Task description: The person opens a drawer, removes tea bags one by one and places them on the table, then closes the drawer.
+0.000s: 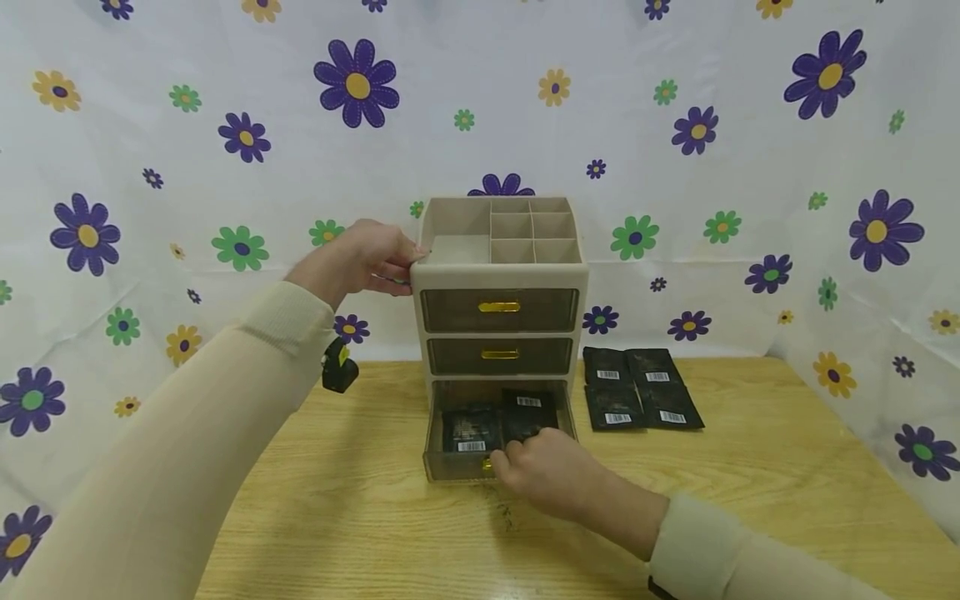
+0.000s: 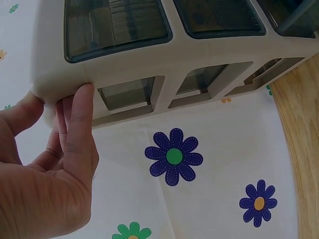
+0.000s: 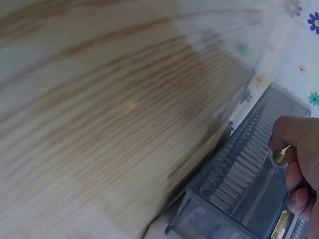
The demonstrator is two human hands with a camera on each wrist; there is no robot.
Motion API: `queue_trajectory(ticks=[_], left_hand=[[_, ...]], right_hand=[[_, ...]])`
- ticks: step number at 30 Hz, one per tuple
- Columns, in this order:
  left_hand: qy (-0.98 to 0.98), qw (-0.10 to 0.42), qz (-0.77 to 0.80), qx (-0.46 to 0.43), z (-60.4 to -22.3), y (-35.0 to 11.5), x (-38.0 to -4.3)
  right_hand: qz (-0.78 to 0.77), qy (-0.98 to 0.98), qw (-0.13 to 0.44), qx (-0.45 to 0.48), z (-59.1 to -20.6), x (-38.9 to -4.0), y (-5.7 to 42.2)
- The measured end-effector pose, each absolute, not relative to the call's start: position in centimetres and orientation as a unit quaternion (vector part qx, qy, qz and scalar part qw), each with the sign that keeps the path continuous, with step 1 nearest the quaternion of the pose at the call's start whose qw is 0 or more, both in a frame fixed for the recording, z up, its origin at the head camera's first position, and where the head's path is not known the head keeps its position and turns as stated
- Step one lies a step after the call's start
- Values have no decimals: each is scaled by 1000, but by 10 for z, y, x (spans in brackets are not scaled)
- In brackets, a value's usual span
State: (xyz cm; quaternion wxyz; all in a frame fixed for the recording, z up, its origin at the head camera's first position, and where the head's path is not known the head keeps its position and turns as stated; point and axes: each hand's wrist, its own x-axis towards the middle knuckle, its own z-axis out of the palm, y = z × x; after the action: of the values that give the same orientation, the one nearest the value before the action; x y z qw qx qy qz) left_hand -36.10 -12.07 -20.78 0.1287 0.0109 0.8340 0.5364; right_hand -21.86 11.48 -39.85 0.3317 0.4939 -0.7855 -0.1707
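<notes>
A beige desktop drawer organizer stands on the table, with dark see-through drawers and gold handles. My left hand grips its upper left edge; in the left wrist view the thumb and fingertips pinch the corner of the frame. My right hand holds the gold handle of the bottom drawer, thumb and curled fingers around it. That drawer is pulled out, and black packets with white barcode labels lie inside. The right hand partly covers the drawer front.
Several more black packets lie flat on the wooden table, right of the organizer. The two upper drawers are closed. Open compartments form the organizer's top. A flower-patterned cloth hangs close behind it.
</notes>
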Motion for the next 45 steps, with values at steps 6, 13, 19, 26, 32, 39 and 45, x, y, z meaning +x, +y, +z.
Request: queue_trajectory(ticks=[6,13,19,26,32,39,45], left_hand=[[834,129,537,12,-209,-122,-362],[834,129,536,16,-210,-121,-363],[833,133,536,11,-209,-122,-362],[833,130,538,8,-209,-122,-362],[834,130,536,15,-208,-121,-362],[833,127,538,16,-203,-120,-360],[831,136,540,10,-207,-118,-361]], right_hand=[[-158,-773,355,501,-400,-217,111],[-128,-767,374,505,-402,-216,113],[4,-800,356,484,-397,-226,119],[103,-867,277,402,-390,-268,138],[94,-887,224,393,-393,-289,151],[85,-895,208,386,-386,-295,152],[14,-930,73,360,-382,-293,142]])
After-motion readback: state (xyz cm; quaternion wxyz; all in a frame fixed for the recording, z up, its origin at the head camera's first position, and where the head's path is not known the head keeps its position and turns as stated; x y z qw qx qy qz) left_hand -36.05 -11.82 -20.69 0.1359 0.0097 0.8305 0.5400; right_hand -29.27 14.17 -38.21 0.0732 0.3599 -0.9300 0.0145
